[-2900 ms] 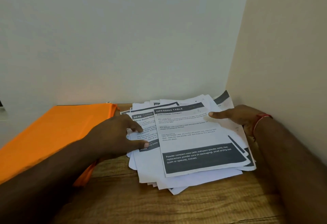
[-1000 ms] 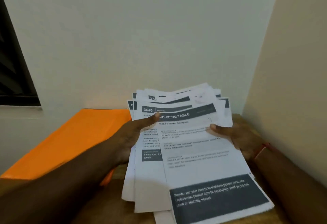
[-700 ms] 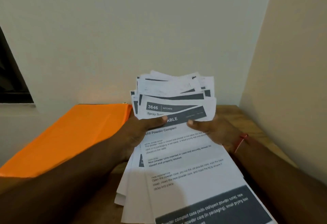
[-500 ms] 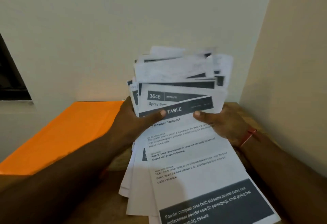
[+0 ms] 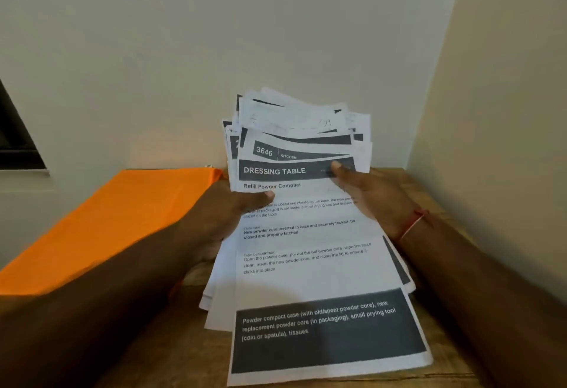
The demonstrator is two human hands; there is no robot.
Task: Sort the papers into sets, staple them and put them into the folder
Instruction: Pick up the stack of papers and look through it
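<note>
The orange folder (image 5: 116, 222) lies flat on the worktop (image 5: 171, 354), to the left of the stack of papers (image 5: 306, 234), and the left forearm hides part of its near edge. The left hand (image 5: 228, 219) grips the stack at its left edge. Its thumb presses on the top sheet (image 5: 319, 283) just under the title, and the other fingers are out of sight beneath. The stack is lifted at its far end and tilted toward the person. Whether its near end touches the worktop, I cannot tell. The sheets are not squared: at the far end they fan out, and several corners stick out to both sides. The right hand (image 5: 371, 200) holds the stack at its right edge, with the thumb on the dark title band and the fingers below. A red thread (image 5: 412, 225) goes around that wrist.

I think the danger is in this loose fan. Both hands pinch only the far half, so the long near half hangs free. If one thumb lifts to begin the sorting, the lower sheets may slide out and spill over the worktop or onto the folder. The headings differ, one says kitchen and one says dressing table, so a slipped sheet may end in the wrong set. I see no stapler anywhere around the stack, so the stapling step may have to wait for a search.
</note>
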